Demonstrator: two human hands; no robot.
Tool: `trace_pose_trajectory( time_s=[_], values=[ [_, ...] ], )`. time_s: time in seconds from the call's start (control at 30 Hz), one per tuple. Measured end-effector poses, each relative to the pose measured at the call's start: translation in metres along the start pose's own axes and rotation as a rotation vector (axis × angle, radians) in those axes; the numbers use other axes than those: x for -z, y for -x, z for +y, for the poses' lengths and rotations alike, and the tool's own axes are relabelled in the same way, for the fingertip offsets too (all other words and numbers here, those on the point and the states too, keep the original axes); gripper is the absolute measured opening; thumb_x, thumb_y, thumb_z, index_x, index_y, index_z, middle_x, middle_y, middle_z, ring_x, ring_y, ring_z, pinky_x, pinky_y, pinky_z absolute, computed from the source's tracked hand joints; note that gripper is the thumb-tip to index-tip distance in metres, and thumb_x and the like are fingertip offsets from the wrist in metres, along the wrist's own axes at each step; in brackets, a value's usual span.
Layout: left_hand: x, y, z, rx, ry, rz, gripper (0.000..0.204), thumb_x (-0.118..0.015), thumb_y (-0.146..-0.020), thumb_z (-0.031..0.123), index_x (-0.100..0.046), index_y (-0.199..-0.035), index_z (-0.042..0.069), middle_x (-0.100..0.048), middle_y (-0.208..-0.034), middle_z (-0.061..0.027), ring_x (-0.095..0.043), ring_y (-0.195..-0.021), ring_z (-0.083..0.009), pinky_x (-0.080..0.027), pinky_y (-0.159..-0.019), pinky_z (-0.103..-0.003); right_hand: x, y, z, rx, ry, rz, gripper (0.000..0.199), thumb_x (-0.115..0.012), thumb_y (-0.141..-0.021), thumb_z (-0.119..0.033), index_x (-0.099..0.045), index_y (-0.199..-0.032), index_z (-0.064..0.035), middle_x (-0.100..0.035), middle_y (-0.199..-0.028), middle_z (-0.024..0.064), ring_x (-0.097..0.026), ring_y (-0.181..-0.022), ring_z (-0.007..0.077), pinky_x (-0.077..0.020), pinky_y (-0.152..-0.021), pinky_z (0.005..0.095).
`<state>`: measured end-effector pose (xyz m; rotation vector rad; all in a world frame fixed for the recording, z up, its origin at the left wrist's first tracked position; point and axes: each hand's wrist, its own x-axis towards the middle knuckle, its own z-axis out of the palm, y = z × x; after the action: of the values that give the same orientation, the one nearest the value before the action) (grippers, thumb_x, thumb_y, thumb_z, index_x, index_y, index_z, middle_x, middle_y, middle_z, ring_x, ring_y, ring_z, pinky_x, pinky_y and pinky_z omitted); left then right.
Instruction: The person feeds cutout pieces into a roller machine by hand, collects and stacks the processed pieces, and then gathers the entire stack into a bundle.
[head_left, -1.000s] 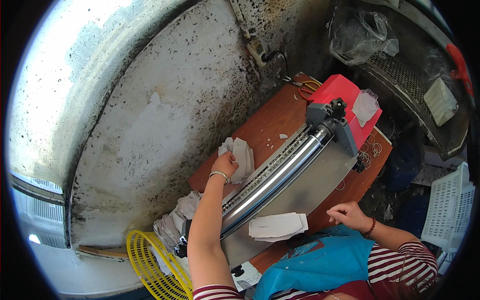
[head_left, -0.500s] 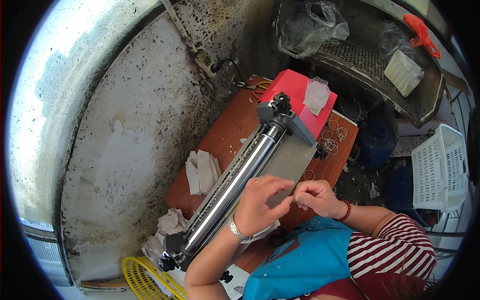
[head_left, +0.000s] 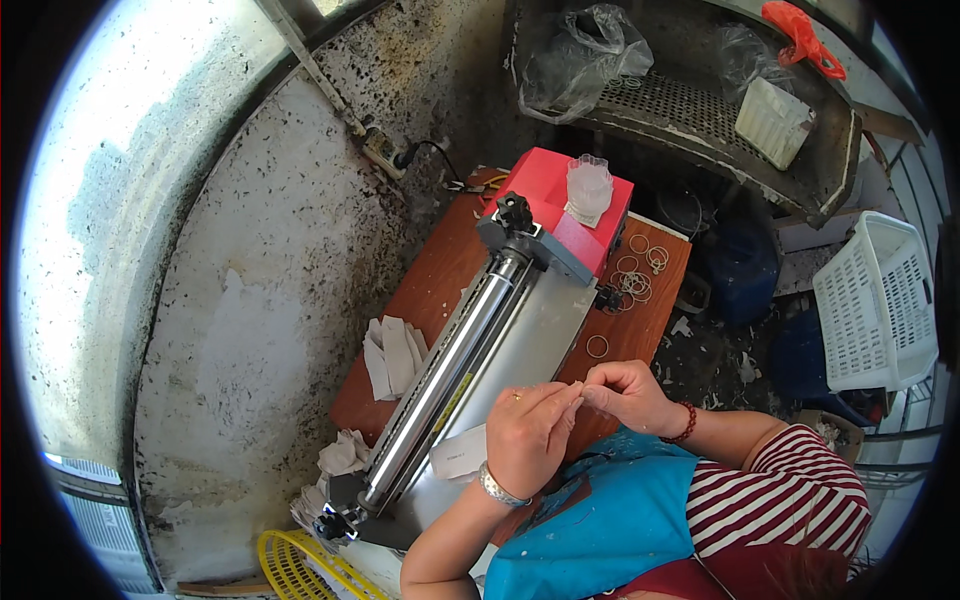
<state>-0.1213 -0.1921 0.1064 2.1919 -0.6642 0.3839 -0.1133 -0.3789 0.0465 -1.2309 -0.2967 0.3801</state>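
My left hand (head_left: 528, 432) and my right hand (head_left: 632, 397) meet at the fingertips above the near edge of a roller machine's metal plate (head_left: 535, 330). Both are pinched closed. Whatever small thing lies between the fingertips is too small to make out. Beside the left hand, a white piece with small print (head_left: 458, 455) rests on the plate, partly covered by that hand. The long shiny roller (head_left: 445, 375) runs past it toward the machine's red housing (head_left: 535, 178).
On the brown table (head_left: 425, 270) are folded white pieces (head_left: 392, 355) and thin rings (head_left: 630, 283). A clear plastic cup (head_left: 589, 185) stands on the red housing. A white basket (head_left: 865, 310) is at right, a yellow basket (head_left: 290, 565) at lower left.
My left fingers, apart before, have closed and come to my right fingertips. The printed white piece now shows more beside my left hand. The whole view has shifted slightly.
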Motion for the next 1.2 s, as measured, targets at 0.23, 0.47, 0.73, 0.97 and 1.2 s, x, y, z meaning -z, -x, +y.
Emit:
trace_pose_trajectory(
  time_s=[0.23, 0.47, 0.73, 0.97, 1.2],
  values=[
    [-0.011, 0.001, 0.011, -0.039, -0.054, -0.038, 0.009, -0.067, -0.071, 0.0, -0.061, -0.076, 0.004, -0.063, -0.072, -0.0061, -0.061, -0.066, -0.0241, -0.046, -0.065, -0.034, 0.008, 0.02, -0.004, 0.013, 0.113, 0.053, 0.02, -0.064, -0.096, -0.021, -0.067, -0.089, -0.0026, -0.058, -0.072, -0.0038, -0.047, -0.064, 0.0003, -0.0385, -0.055, 0.0182],
    [-0.025, 0.019, -0.001, 0.441, 0.458, -0.21, 0.009, -0.061, -0.088, 0.007, -0.067, -0.087, 0.001, -0.067, -0.078, -0.0085, -0.065, -0.072, -0.0214, -0.05, -0.068, -0.033, 0.025, 0.031, -0.016, 0.099, -0.057, 0.198, 0.017, -0.054, -0.1, -0.016, -0.063, -0.103, -0.0023, -0.057, -0.079, -0.0002, -0.052, -0.066, 0.0032, -0.0408, -0.058, 0.0175],
    [-0.066, 0.03, 0.002, 0.449, 0.985, -0.362, 0.051, -0.024, -0.105, 0.031, -0.052, -0.128, -0.005, -0.059, -0.124, -0.0166, -0.056, -0.115, -0.0233, -0.043, -0.101, -0.035, -0.003, 0.028, -0.021, 0.758, 0.972, 0.068, 0.04, -0.05, -0.1, -0.035, -0.058, -0.125, -0.0041, -0.062, -0.111, 0.0117, -0.06, -0.094, 0.0213, -0.0433, -0.089, 0.0364],
    [-0.077, 0.056, 0.01, 0.584, 1.136, -0.481, 0.05, -0.027, -0.102, 0.033, -0.041, -0.136, -0.001, -0.049, -0.133, -0.014, -0.047, -0.125, -0.0237, -0.035, -0.109, -0.038, 0.017, 0.029, -0.012, 0.75, 1.2, -0.038, 0.056, -0.041, -0.097, -0.053, -0.06, -0.124, -0.0074, -0.068, -0.103, 0.0066, -0.065, -0.088, 0.0208, -0.0413, -0.092, 0.0419],
    [-0.086, 0.051, 0.002, 0.693, 1.303, -0.556, 0.058, -0.023, -0.104, 0.039, -0.041, -0.135, -0.006, -0.048, -0.133, -0.0122, -0.045, -0.124, -0.0202, -0.032, -0.108, -0.032, 0.032, 0.038, -0.002, 0.597, 1.328, 0.03, 0.038, -0.039, -0.101, -0.032, -0.069, -0.107, -0.009, -0.069, -0.108, 0.0082, -0.062, -0.108, 0.028, -0.034, -0.102, 0.0456]
  ],
)
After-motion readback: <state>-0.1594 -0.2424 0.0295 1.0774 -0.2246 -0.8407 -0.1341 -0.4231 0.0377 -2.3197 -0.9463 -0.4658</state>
